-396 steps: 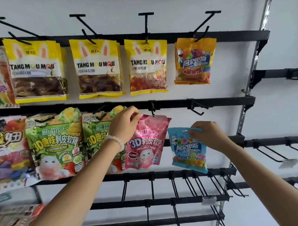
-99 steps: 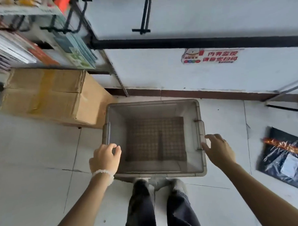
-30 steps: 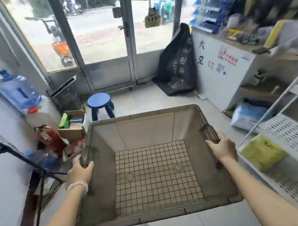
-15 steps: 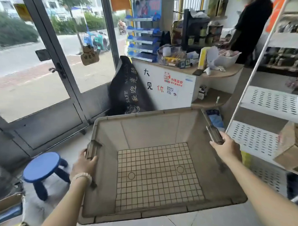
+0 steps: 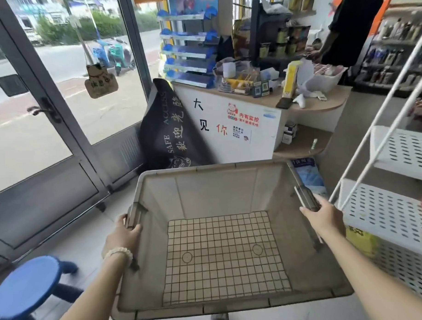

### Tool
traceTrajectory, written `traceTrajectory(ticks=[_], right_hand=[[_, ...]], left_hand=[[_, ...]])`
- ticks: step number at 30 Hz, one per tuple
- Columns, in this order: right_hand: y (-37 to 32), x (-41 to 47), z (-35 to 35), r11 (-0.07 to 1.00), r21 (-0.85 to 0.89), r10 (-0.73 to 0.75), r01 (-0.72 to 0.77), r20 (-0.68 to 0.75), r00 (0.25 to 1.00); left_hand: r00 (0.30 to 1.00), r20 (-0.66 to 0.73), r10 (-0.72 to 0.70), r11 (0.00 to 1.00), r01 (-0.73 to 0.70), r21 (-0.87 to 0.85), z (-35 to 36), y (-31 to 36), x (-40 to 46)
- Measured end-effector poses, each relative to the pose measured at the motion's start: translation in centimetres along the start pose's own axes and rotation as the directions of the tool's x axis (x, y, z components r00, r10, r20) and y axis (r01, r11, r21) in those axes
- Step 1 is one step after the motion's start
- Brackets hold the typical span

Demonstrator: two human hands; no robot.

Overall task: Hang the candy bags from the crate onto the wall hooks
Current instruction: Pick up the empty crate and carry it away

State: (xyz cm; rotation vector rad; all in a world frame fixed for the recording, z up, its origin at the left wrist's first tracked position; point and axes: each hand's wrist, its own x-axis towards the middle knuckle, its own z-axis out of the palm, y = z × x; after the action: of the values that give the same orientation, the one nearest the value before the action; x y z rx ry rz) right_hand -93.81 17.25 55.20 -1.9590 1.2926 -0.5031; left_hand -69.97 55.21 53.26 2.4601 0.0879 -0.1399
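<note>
The crate [image 5: 222,243] hangs empty between both grips, no candy bags left inside (hanging looks finished). The left hand [image 5: 123,237] curls around its side handle, and the right hand [image 5: 323,218] clasps the opposite one. Carrying it well means keeping it level, clear of the white shelf [image 5: 398,201] beside the right grip and the blue stool [image 5: 27,286] below the left.

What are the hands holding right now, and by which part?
Both hold the crate, which looks empty: the left hand grips its left side handle, the right hand its right side handle.
</note>
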Motion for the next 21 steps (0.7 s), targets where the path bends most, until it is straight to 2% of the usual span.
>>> traceTrajectory(ticks=[4,12,16,21], right_hand=[[-2.9,6.2,5.4,0.998,0.054,0.035,-0.037,0.030,0.999],[-8.8,15.9,12.2,0.997,-0.001,0.073,-0.073,0.015,0.997],[-10.2,20.2,14.0,0.995,-0.014,0.102,-0.102,-0.022,0.995],[-11.1,24.8,17.0,0.978,-0.035,0.204,-0.208,-0.092,0.975]], left_hand=[[1.000,0.008,-0.017,1.000,0.017,0.003,1.2,2.5,7.4],[1.000,0.003,0.015,0.997,-0.015,0.077,3.5,9.6,20.7],[0.998,0.063,0.015,0.997,-0.020,0.078,6.5,12.6,27.1],[0.983,0.170,0.062,0.994,-0.076,0.078,11.9,16.5,35.1]])
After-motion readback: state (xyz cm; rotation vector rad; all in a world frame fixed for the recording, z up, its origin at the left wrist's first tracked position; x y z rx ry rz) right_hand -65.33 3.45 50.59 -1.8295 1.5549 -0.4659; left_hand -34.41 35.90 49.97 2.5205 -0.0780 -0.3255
